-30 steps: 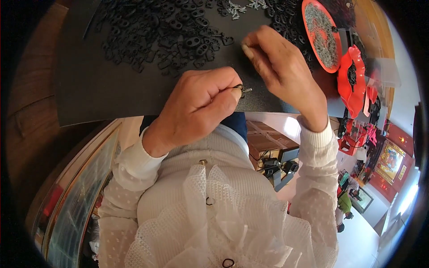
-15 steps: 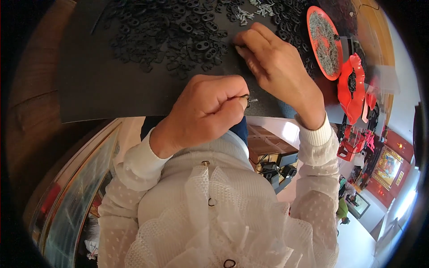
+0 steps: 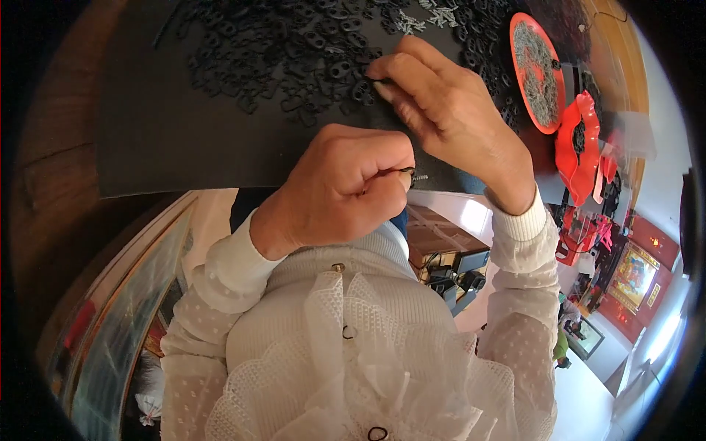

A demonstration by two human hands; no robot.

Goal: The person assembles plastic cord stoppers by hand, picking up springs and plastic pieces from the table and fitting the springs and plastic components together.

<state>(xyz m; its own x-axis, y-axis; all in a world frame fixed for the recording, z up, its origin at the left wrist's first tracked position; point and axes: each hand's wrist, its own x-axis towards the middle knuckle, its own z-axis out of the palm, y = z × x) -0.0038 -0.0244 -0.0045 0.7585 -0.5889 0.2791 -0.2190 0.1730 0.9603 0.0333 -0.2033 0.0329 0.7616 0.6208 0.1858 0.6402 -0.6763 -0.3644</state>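
My left hand [image 3: 338, 187] is closed near the table's front edge, its thumb and forefinger pinching a small black plastic piece [image 3: 407, 170]. A thin metal spring [image 3: 421, 177] sticks out beside that piece, to the right of the fingertips. Farther off and to the right, my right hand [image 3: 456, 110] has thumb and forefinger brought together around a small dark plastic piece [image 3: 379, 80], at the near right border of a heap of black plastic parts [image 3: 294, 55]. Some heap parts have two round holes, like cord-lock pieces. Fingers hide most of both held pieces.
Loose metal springs [image 3: 441, 13] lie behind my right hand. A red tray [image 3: 560, 110] full of springs stands at the right, with a wavy-rimmed red dish [image 3: 568, 158] of black parts nearer me. The dark table [image 3: 154, 158] ends just before my body.
My right hand has shifted left and a little nearer, its fingertips now at the heap's border with a dark piece between them. My left hand has moved slightly right and nearer, still gripping its piece.
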